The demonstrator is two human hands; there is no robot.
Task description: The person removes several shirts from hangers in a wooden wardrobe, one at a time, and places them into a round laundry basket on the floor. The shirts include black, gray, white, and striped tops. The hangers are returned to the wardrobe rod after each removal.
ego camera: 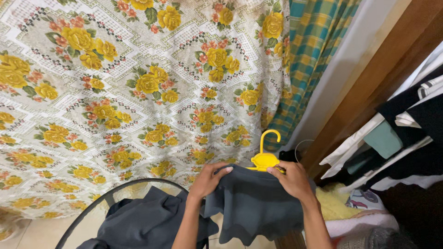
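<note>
At lower centre, the left hand (208, 179) and right hand (291, 180) each pinch the top edge of a grey garment (254, 205) on a yellow hanger (265, 157).

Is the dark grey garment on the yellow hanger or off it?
On it: the dark grey garment drapes from the yellow hanger, only hook and centre showing above. Left hand and right hand hold its top edge.

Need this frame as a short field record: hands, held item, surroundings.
left hand: grips the top edge of a dark grey garment
right hand: holds garment at the yellow hanger
hanger: hook up, body partly inside garment
behind: floral sheet, checked curtain
right side: stacked clothes on shelves
below left: second dark garment
</note>
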